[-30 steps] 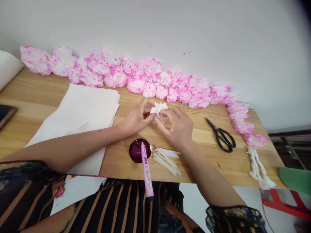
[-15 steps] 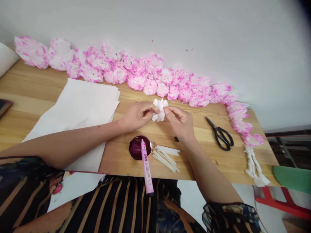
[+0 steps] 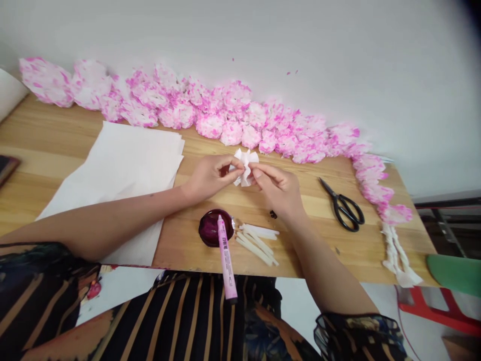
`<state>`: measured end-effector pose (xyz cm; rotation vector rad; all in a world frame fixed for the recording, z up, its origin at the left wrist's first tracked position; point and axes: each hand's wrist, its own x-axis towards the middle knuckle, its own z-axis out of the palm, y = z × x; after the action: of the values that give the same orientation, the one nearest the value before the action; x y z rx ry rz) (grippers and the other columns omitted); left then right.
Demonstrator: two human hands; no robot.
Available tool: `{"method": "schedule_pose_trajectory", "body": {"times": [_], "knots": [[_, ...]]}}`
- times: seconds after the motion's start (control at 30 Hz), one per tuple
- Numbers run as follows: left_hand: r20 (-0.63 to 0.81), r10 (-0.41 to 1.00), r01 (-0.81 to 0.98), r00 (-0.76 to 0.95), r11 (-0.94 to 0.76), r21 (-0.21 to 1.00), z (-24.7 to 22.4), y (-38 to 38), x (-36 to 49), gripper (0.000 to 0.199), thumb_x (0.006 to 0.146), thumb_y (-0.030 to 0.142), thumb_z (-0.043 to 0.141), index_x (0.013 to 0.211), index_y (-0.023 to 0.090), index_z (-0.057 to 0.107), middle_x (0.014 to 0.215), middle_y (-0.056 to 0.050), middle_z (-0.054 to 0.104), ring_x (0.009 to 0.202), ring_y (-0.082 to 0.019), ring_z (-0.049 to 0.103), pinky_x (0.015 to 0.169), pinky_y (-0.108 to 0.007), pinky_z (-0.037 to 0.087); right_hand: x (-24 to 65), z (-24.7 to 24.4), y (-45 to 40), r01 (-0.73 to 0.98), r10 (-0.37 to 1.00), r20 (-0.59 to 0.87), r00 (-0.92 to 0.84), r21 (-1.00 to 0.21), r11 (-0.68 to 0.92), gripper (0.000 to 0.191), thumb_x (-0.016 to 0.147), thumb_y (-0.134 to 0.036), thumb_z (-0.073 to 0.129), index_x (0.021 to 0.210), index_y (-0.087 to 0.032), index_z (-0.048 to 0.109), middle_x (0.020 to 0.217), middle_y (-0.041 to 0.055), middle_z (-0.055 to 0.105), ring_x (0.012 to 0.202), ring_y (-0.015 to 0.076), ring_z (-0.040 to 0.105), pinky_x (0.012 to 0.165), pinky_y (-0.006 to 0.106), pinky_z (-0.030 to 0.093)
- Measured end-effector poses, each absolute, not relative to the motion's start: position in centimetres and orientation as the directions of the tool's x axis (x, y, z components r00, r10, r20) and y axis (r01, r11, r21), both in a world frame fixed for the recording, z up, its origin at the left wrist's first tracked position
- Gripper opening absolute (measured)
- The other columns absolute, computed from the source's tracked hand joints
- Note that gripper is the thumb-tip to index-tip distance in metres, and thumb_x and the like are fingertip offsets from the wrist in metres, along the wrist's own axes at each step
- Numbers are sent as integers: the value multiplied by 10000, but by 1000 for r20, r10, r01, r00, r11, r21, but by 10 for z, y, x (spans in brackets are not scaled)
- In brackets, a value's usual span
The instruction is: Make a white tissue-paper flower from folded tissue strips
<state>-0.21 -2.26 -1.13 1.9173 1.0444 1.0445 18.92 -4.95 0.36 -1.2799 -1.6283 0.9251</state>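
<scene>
A small ruffled white paper flower [image 3: 247,159] is held above the wooden table between my two hands. The fingertips of my left hand [image 3: 216,178] pinch its left side near the middle. From the right, my right hand [image 3: 280,186] grips its other side between thumb and forefinger. Just below my hands sits a dark dish of purple-red liquid [image 3: 209,228], with a pink marker [image 3: 227,260] lying across it and over the table's near edge. Several thin white sticks [image 3: 257,244] lie to the dish's right.
White paper sheets [image 3: 124,160] lie at the left, partly under my left arm. Black scissors [image 3: 343,205] rest at the right. Pink-and-white paper flowers [image 3: 210,125] line the table's back edge along the wall. Beyond the right edge are a green object [image 3: 454,273] and a red frame [image 3: 439,311].
The paper flower's folds are spread a little wider, and the fingers of both hands have shifted slightly on it. The view has moved slightly.
</scene>
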Motion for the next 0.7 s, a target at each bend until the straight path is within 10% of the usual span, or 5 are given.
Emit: {"method": "schedule_pose_trajectory", "body": {"times": [0.7], "knots": [[327, 871, 343, 366, -453, 823, -11, -25, 3, 99, 843, 211, 595, 804, 160, 671, 698, 7, 667, 584, -85, 529, 563, -213, 376, 182, 5, -56, 720, 887, 423, -184, -556, 415, 144, 877, -229, 600, 856, -210, 741, 748, 4, 732, 641, 132, 609, 631, 260, 431]]}}
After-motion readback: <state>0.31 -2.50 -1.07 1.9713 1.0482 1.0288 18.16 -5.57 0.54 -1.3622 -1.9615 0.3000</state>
